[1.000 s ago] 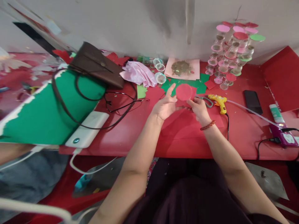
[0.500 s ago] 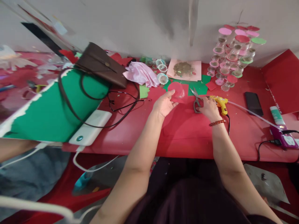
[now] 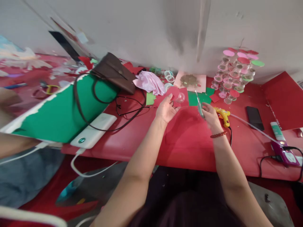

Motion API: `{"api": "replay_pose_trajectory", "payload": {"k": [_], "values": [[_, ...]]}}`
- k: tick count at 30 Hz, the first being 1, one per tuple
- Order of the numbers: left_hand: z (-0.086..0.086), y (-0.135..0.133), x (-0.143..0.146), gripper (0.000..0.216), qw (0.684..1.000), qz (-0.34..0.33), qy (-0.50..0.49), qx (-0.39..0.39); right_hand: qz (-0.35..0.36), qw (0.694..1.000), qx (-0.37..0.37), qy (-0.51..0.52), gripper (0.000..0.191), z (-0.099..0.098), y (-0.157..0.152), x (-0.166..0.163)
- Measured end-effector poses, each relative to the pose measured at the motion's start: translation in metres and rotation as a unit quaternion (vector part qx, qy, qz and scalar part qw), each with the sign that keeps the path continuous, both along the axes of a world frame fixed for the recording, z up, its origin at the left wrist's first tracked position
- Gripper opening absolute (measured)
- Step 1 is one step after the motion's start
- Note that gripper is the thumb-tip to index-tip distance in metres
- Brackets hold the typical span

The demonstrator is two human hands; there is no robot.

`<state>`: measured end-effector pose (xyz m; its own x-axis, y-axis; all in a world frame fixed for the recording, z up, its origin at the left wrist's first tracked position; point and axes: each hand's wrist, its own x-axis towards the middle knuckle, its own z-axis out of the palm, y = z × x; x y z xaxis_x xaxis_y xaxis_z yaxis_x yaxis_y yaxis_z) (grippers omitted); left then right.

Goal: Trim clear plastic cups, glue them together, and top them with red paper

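Note:
My left hand (image 3: 166, 108) is closed on a round piece of red paper (image 3: 172, 92), thumb over its near edge. A small clear plastic cup (image 3: 181, 98) shows against the red beside the fingers; whether it is joined to the paper I cannot tell. Grey-green scissors (image 3: 199, 105) are gripped in my right hand (image 3: 211, 116), blades pointing away and seemingly closed. Beneath both hands lies a large red sheet (image 3: 187, 132). Just right of my right hand rests a yellow hot glue gun (image 3: 223, 115) with a clear glue stick in it.
A cup-and-paper-disc stack (image 3: 234, 77) stands at the back right, near a phone (image 3: 254, 117) and a power strip (image 3: 287, 154). Leftward lie a brown bag (image 3: 115, 74), a white power bank (image 3: 93, 130) and a green board (image 3: 59, 110). Another person's arm (image 3: 16, 146) is at far left.
My right hand has raised the scissors off the table and turned them more upright. My left hand still holds the red paper, now tilted differently. The camera view has shifted slightly.

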<state>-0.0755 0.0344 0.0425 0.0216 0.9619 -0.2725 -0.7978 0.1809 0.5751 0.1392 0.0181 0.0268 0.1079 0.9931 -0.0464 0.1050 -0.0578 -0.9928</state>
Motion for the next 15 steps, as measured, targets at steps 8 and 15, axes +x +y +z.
{"api": "replay_pose_trajectory", "payload": {"k": [8,15], "values": [[0.010,0.003,0.003,0.016,0.999,0.007,-0.042,-0.029,0.082,0.975,-0.021,0.205,0.051,0.004,-0.010,-0.016],[0.015,0.004,0.033,0.021,0.997,-0.007,-0.078,-0.006,0.018,0.977,-0.015,0.214,0.059,0.006,-0.007,-0.014]]}}
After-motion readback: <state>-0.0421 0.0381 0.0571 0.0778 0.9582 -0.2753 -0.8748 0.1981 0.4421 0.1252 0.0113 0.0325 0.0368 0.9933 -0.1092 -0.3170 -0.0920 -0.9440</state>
